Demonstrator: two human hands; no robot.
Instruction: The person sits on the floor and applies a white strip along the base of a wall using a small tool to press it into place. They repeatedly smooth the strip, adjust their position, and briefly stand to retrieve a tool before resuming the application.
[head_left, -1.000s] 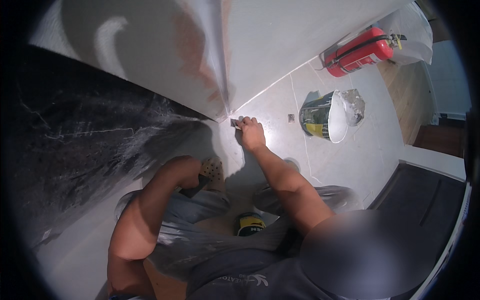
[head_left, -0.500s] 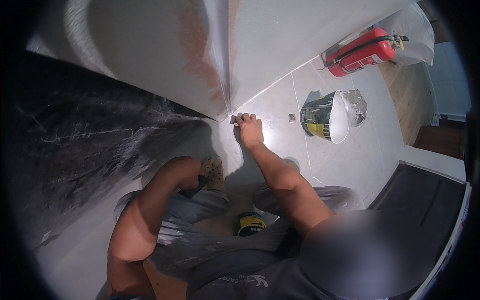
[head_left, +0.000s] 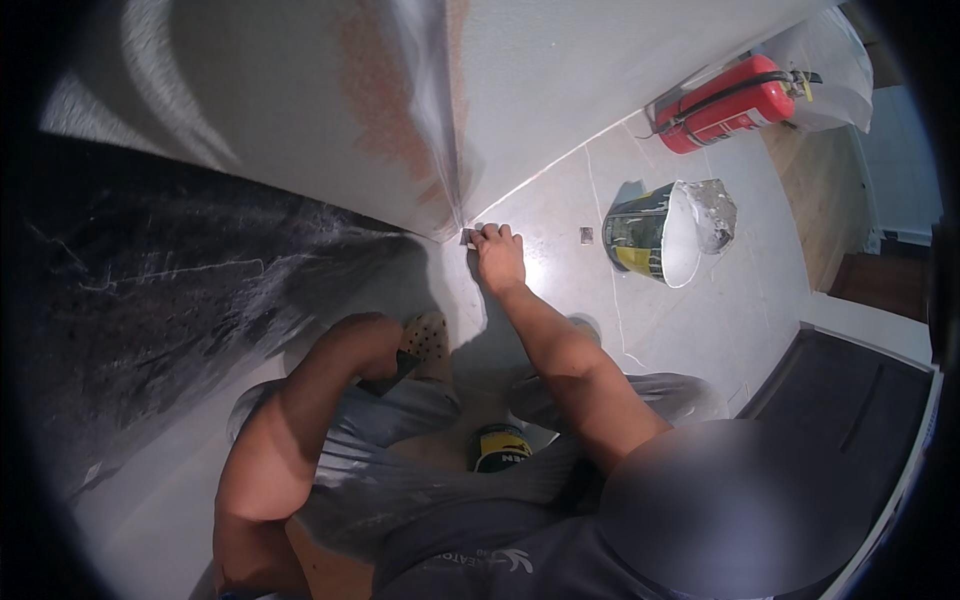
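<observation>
My right hand [head_left: 500, 256] reaches down to the floor at the foot of the wall corner [head_left: 448, 215]. Its fingers pinch a small dark grey flat piece [head_left: 466, 237], whose exact kind I cannot make out, against the base of the corner. Reddish and whitish patches run up the wall above it. Lower left, my left hand [head_left: 368, 343] is closed around a dark flat blade [head_left: 390, 374], perhaps a putty knife, held low near my shoe; its handle end is hidden in the fist.
A bucket [head_left: 636, 232] with grey plaster-like material at its mouth stands right of my hand, a red fire extinguisher [head_left: 725, 103] behind it. A small dark tin [head_left: 499, 448] is between my legs. Dusty black sheeting [head_left: 180, 270] covers the left. My holed clog [head_left: 427, 340] is near the corner.
The view has shifted very slightly. My right hand stays at the corner's base and my left hand keeps its blade in the same place.
</observation>
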